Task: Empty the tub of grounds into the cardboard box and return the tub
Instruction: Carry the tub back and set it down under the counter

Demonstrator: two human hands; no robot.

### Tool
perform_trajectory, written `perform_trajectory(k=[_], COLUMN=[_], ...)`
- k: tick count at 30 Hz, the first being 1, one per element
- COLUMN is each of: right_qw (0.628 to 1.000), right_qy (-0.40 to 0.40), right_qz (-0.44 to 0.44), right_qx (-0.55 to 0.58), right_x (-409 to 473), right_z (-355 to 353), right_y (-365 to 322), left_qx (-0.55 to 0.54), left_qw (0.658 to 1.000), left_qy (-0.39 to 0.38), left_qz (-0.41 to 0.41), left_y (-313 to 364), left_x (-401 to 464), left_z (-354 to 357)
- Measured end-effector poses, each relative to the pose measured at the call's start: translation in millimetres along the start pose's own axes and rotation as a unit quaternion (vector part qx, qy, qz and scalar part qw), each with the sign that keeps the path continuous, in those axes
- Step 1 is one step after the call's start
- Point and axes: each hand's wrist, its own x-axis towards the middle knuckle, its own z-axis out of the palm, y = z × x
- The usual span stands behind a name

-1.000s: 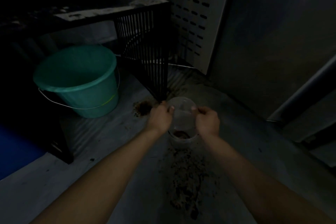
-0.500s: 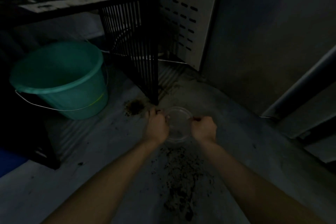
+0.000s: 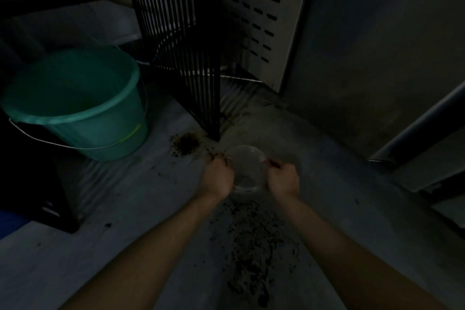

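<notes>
A small clear plastic tub [image 3: 246,171] stands low over the dim grey floor, upright, with only a thin dark residue visible at its bottom. My left hand [image 3: 217,178] grips its left rim and my right hand [image 3: 283,180] grips its right rim. Dark grounds [image 3: 254,246] lie scattered on the floor in a trail just in front of the tub, toward me. A second small pile of grounds [image 3: 186,143] sits to the tub's left rear. No cardboard box is in view.
A green bucket [image 3: 83,111] with a wire handle stands at the left. A black slatted crate [image 3: 191,58] stands behind the tub, a perforated metal panel [image 3: 261,15] beyond it. A grey wall and a dark door frame [image 3: 415,133] close the right side.
Both hands have lowered the tub toward the floor and slightly away from me. The dark grounds seen inside it a second ago no longer show. The view has shifted right.
</notes>
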Motion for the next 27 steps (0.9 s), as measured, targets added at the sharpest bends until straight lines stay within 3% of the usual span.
perform_trajectory(k=[4, 11, 14, 18, 27], right_qw=[0.998, 0.995, 0.995, 0.994, 0.999], right_qy=[-0.013, 0.038, 0.034, 0.035, -0.004], right_qz=[0.019, 0.019, -0.003, -0.031, -0.016], right_qx=[0.067, 0.096, 0.092, 0.096, 0.048], right_x=[3.0, 2.5, 2.3, -2.8, -0.2], right_z=[7.4, 15.2, 15.4, 15.1, 28.6], right_y=[7.8, 8.7, 9.1, 9.9, -9.7], left_qx=[-0.042, -0.174, -0.138, -0.051, -0.095], left_qw=[0.999, 0.984, 0.990, 0.994, 0.992], left_qy=[0.005, 0.011, 0.026, 0.101, 0.084], left_qz=[0.000, -0.031, -0.025, -0.006, -0.026], left_y=[-3.6, -8.2, -6.5, -4.3, -16.7], left_x=[2.5, 3.6, 0.3, -3.7, 6.1], left_z=[2.1, 8.6, 10.4, 14.3, -14.9])
